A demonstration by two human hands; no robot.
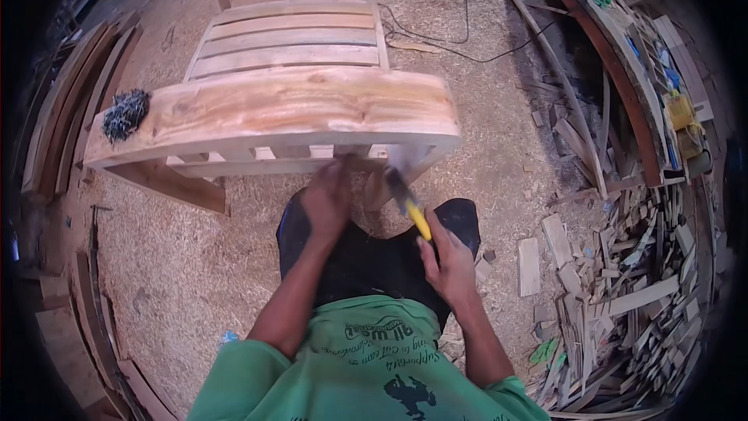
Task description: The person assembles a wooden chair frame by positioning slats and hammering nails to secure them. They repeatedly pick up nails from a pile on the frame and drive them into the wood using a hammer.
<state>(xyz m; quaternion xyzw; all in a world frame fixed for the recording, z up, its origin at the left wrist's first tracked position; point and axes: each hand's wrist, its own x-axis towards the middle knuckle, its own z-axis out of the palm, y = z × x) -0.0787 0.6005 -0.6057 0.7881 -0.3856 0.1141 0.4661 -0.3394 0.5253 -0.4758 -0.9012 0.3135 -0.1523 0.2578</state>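
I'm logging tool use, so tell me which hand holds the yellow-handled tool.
The right hand: it grips the yellow-handled tool. The blurred left hand, at the near side of the slatted wooden chair, shows none.

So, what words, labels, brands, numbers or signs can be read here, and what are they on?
Green shirt: lines of dark lettering with a dark printed figure; partly legible, but I won't copy the wording.
Yellow-handled tool: blurred; no lettering can be made out.
Yellow object at far right: any marking is too small to read.
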